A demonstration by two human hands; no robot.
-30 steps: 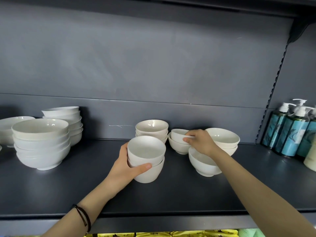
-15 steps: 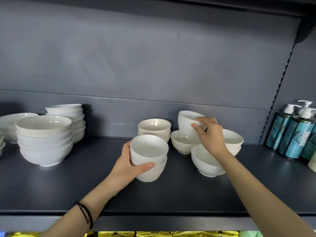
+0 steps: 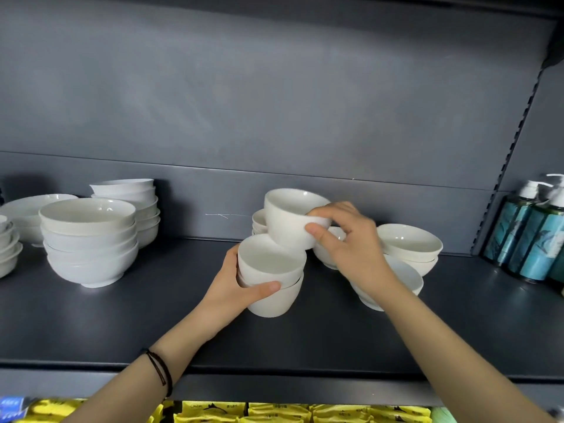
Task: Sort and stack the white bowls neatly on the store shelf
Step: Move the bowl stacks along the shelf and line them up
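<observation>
My left hand grips a short stack of small white bowls standing mid-shelf, thumb across the front. My right hand pinches the rim of one small white bowl, held tilted in the air just above and behind that stack. Behind it a further stack of small bowls is mostly hidden. To the right stand a wider two-bowl stack, a single bowl under my forearm and another bowl partly hidden by my hand.
On the dark shelf at left sit a large stack of big bowls, a taller stack behind, plates and small dishes. Teal pump bottles stand at right. Yellow packets fill the shelf below.
My right hand has lifted the single small bowl from the right group and carried it left and forward, over the stack my left hand grips. The left hand stayed put.
</observation>
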